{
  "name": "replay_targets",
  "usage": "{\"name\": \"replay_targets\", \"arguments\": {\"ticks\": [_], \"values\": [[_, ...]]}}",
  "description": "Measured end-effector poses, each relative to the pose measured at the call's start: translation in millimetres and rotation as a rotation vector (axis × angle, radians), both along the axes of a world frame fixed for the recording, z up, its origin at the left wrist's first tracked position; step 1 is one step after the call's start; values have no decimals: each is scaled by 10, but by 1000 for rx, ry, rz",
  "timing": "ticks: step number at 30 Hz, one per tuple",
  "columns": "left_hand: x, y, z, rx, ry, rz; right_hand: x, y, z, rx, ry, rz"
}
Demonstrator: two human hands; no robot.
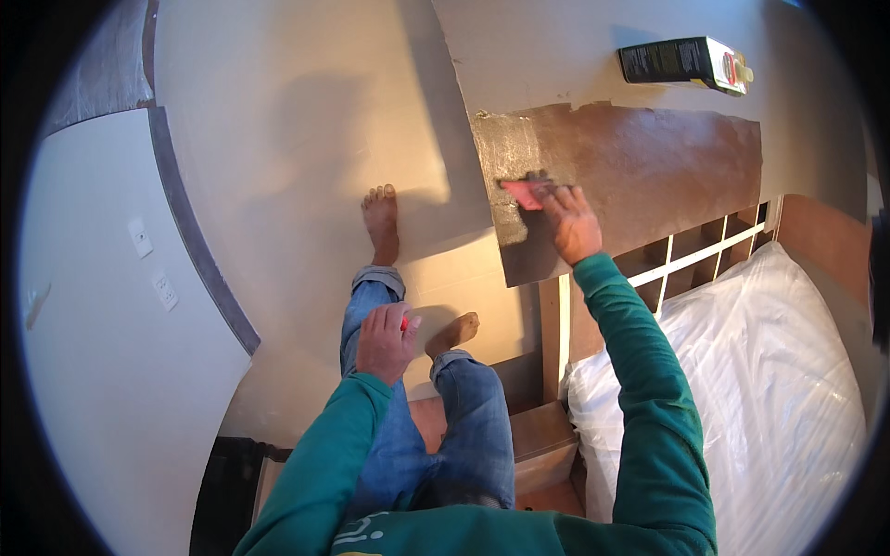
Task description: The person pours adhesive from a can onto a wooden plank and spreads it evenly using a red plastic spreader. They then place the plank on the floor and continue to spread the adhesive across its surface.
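My right hand (572, 222) is closed on a flat pinkish-red spreader (527, 194), held against a brown sheet (649, 162). Around the spreader and toward the sheet's left end, the surface looks wet and glossy, with pale streaks. A dark patch lies beside the spreader's lower edge. My left hand (386, 343) is curled above my leg, its fingers closed around a small red thing (404, 323) that mostly stays hidden in the grip.
A dark rectangular can (686, 63) with a pale cap lies beyond the sheet. White plastic sheeting (732, 398) covers something at the right, beside a white-edged grid frame (669, 264). At the left stands a white wall panel (120, 306) with a switch and an outlet.
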State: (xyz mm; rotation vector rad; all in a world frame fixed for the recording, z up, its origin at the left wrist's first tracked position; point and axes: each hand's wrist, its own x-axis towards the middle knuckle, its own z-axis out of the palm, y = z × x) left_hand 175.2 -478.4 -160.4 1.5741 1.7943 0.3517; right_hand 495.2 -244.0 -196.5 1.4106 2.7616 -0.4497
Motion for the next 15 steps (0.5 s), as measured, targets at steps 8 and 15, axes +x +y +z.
{"name": "replay_targets", "arguments": {"ticks": [8,15], "values": [[19,73,32,-16,-11,-44,230,-78,-264,98,-170,-67],[-109,204,35,-40,-30,-43,280,-314,-41,50,18,-525]]}}
